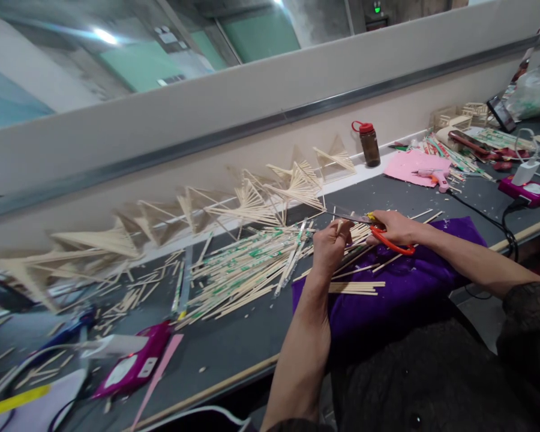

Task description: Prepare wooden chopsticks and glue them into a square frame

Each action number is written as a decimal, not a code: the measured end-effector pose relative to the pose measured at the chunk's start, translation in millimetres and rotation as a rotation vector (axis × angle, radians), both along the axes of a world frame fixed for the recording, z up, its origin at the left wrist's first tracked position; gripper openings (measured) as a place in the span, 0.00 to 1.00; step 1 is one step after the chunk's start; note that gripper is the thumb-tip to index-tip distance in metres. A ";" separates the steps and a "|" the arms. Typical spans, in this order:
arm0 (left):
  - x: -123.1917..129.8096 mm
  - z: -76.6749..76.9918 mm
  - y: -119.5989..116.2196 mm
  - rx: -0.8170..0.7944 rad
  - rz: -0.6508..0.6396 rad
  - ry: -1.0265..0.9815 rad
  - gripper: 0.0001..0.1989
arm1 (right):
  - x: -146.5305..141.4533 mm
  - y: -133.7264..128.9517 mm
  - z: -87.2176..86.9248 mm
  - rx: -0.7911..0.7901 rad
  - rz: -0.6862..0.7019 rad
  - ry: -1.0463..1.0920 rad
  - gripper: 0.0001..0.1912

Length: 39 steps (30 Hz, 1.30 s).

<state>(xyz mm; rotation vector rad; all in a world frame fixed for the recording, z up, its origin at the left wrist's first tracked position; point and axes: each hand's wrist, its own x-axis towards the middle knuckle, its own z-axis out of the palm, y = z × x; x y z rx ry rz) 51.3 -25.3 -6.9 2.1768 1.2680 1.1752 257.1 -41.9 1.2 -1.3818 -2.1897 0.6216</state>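
The scissors [378, 231] sit gripped in your right hand [393, 227], blades reaching to the stick [339, 227] your left hand [329, 247] pinches.

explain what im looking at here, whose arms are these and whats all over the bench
There is no machine: the one picture comes from a camera on a person's head, looking down at their own arms. The right hand holds red-handled scissors. The left hand pinches a thin wooden stick at the blades. Below them a purple cloth covers the dark bench, with a few cut sticks on it. To the left lies a big pile of sticks, some in green-printed wrappers. Along the wall stand fan-shaped stick models, with a brown bottle further right.
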 end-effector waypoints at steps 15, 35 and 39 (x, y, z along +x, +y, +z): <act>0.2 4.5 0.1 -0.028 0.025 -0.082 0.09 | -7.1 -5.1 4.7 -0.002 -0.063 0.008 0.20; -1.1 3.4 -2.4 0.234 0.087 0.125 0.11 | -5.6 -0.9 -1.6 -0.007 -0.057 -0.102 0.26; -1.7 3.2 -1.8 0.272 0.083 0.151 0.10 | -4.9 -0.2 -3.1 0.011 -0.048 -0.108 0.26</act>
